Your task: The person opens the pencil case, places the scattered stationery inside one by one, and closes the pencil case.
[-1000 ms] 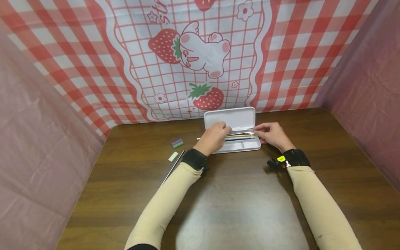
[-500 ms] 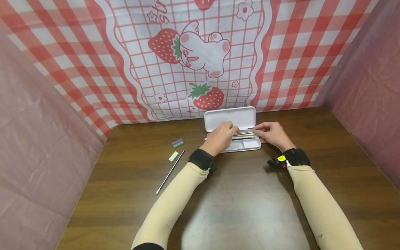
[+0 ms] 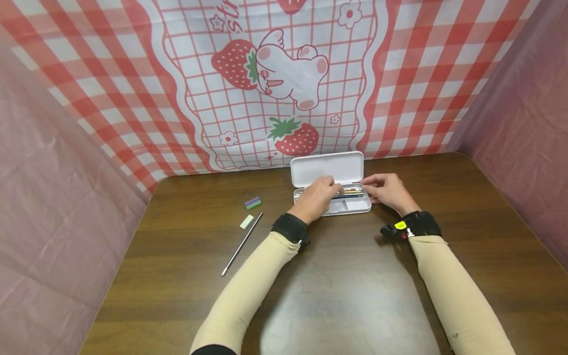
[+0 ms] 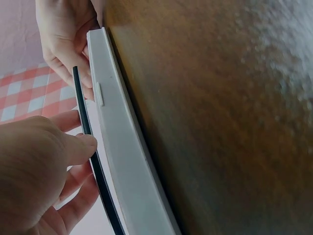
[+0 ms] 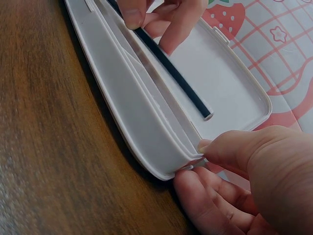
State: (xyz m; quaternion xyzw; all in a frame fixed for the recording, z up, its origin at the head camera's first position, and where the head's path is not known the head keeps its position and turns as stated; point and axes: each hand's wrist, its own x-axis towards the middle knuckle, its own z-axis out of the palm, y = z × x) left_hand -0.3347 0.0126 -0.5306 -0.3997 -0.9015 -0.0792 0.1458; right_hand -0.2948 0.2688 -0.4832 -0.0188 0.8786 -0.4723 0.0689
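Observation:
A white pencil case lies with its lid raised at the back of the table. My left hand pinches a dark pencil between thumb and fingers, lengthwise over the case. In the left wrist view this pencil runs along the case's front wall. My right hand grips the case's right end, thumb on the rim and fingers against the outside, as the right wrist view shows. Several pencils show inside the case in the head view, partly covered by my left hand.
A silver pencil lies on the table left of my left forearm. Beside it are a pale eraser and a purple and green block. A strawberry-print cloth hangs behind the case.
My left hand has moved right along the case with the dark pencil, and the silver pencil on the table has come fully into sight. My right hand has stayed at the case's end.

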